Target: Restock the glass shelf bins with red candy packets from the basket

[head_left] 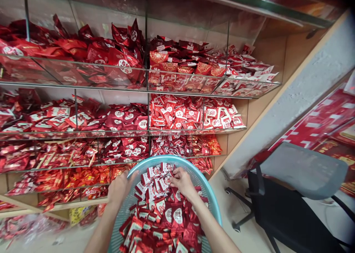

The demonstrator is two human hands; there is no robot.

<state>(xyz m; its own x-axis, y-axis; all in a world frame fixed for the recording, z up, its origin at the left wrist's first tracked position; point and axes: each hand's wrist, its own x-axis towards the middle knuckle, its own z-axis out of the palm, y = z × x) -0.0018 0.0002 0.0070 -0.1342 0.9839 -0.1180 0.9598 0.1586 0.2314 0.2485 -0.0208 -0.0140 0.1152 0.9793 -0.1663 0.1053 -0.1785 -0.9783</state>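
Presumably against tipping, gripping round teal plastic basket [169,158] by rim with left hand [119,189]; touching glossy red-and-white packets [152,191] with narrowed right hand [181,181], perhaps pinching.

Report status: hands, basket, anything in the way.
Left hand gripping basket rim. Right hand at packets inside, grip unclear. Nothing visible blocking either hand; chair off to the right.
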